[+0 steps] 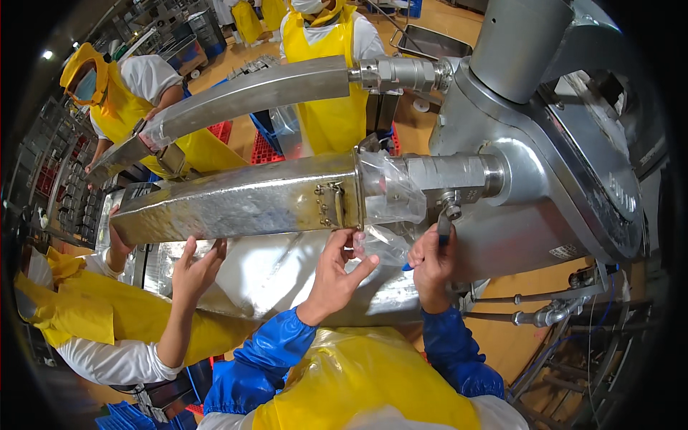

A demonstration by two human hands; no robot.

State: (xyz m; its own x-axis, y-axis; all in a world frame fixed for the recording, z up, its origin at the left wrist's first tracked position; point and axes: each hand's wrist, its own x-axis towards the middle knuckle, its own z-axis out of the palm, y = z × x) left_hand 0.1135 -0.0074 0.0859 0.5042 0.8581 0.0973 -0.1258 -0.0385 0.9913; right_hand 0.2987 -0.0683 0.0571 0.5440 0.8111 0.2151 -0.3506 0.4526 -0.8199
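My left hand is palm-in under the right end of a long square metal mould. Its fingers touch the mould's lower edge and the clear plastic film, while the thumb stands apart. The film wraps the mould's end and the nozzle fitting, with a loose flap hanging below. Closed round the dark lever handle of the metal valve is my right hand. A small blue tip shows beside its fingers; I cannot make out what it belongs to.
A large grey metal machine stands at right. A second mould sits on the upper nozzle. A co-worker's hand reaches up near the lower mould at left. Other workers in yellow aprons stand across. A shiny metal table lies beneath.
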